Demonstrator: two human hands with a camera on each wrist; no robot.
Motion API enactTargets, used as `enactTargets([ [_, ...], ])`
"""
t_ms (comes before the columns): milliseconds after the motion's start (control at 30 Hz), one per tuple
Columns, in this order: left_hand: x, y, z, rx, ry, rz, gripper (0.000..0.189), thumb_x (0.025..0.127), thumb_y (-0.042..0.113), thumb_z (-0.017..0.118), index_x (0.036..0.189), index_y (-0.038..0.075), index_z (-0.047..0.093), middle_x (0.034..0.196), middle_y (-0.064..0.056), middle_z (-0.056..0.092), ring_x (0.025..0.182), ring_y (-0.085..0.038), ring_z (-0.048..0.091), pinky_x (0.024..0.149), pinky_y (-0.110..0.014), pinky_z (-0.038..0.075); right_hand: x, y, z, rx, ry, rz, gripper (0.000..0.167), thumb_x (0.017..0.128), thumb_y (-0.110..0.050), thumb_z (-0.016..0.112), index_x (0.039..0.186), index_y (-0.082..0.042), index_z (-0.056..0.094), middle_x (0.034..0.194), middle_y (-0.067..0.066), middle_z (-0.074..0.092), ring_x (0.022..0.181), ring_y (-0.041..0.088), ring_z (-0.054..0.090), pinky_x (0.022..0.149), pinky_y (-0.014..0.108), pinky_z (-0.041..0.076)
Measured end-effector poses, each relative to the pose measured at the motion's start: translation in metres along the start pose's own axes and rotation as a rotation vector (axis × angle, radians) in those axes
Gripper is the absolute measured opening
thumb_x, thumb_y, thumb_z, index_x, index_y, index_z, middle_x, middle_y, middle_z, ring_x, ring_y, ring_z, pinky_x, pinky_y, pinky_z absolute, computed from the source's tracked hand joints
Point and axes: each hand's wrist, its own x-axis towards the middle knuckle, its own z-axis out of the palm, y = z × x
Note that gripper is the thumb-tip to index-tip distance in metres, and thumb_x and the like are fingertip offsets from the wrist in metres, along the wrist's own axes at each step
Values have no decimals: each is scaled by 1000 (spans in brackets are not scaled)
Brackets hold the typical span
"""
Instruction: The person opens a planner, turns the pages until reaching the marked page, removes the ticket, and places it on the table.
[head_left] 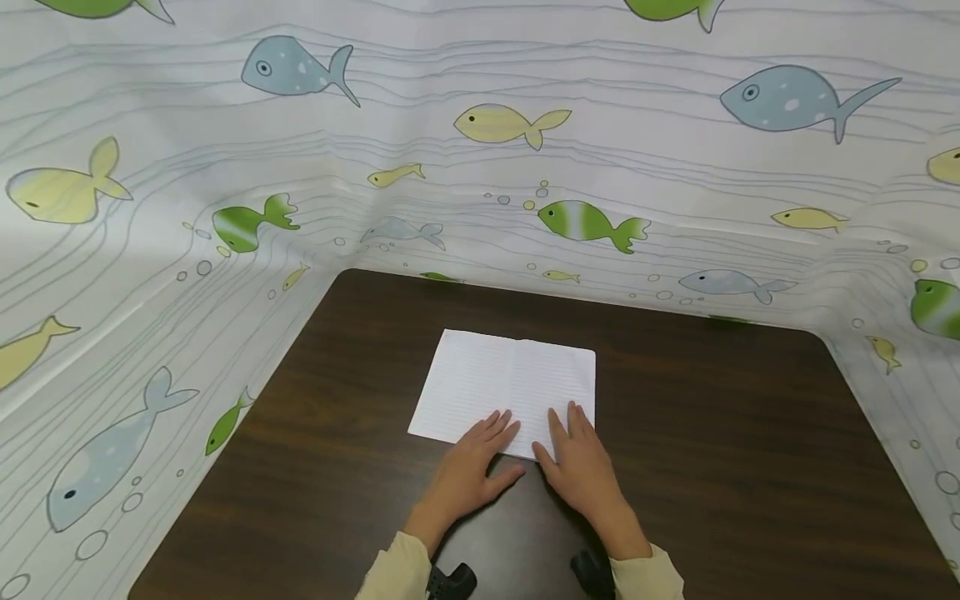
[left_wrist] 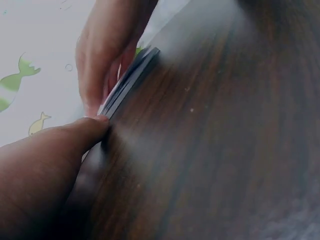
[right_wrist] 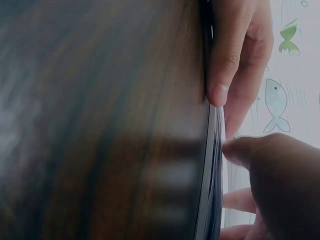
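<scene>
An open notebook [head_left: 480, 375] with ruled white pages lies on the dark table, its centre fold running away from me. My left hand [head_left: 472, 471] rests its straight fingers on the near edge of the left page, the thumb stretched out below it. On the lower part of the right page, my right hand [head_left: 581, 467] lies with fingers extended and slightly spread. The left wrist view shows the notebook's thin dark edge [left_wrist: 131, 80] against the tabletop. In the right wrist view, the thumb of my right hand [right_wrist: 285, 175] touches the page side, with the left hand [right_wrist: 240, 45] above it.
The brown wood-grain table [head_left: 712, 467] extends around the notebook on all sides. A white sheet [head_left: 420, 67] printed with green, blue and yellow fish rises behind the table and along both sides. Black wrist devices [head_left: 453, 581] sit below the sleeves.
</scene>
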Motion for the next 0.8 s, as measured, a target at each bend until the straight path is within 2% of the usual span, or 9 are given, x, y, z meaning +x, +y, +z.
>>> enactTargets([
  [167,0,0,0,-40,23,-27,81,92,41,79,154,-1,46,155,-17,50,144,-32,47,115,-48,42,2,-1,4,64,-77,7,75,98,-46,67,149,7,50,156,39,35,149,52,29,118,64,30],
  [333,2,-2,-1,-112,22,-79,81,93,34,79,156,0,42,154,-17,51,141,-34,50,112,-49,45,6,-3,6,164,-120,14,83,97,-55,65,153,4,45,161,35,29,153,49,21,120,64,26],
  [433,4,-2,-3,-156,18,-97,78,95,32,78,157,2,41,153,-17,52,140,-33,52,111,-49,46,7,-4,6,181,-120,8,76,99,-48,65,152,3,48,160,35,31,152,50,24,119,64,28],
  [600,4,-1,-2,-208,27,-131,71,99,31,73,156,2,43,153,-16,52,140,-31,51,112,-49,46,5,-2,5,164,-86,-67,58,100,-28,67,148,2,54,154,35,41,146,50,35,118,63,30],
  [800,2,-3,-1,-207,67,-137,64,101,28,70,153,0,46,151,-16,54,140,-30,52,112,-48,45,1,-1,3,140,3,-154,47,97,-6,65,141,7,59,144,29,56,136,45,52,113,59,41],
])
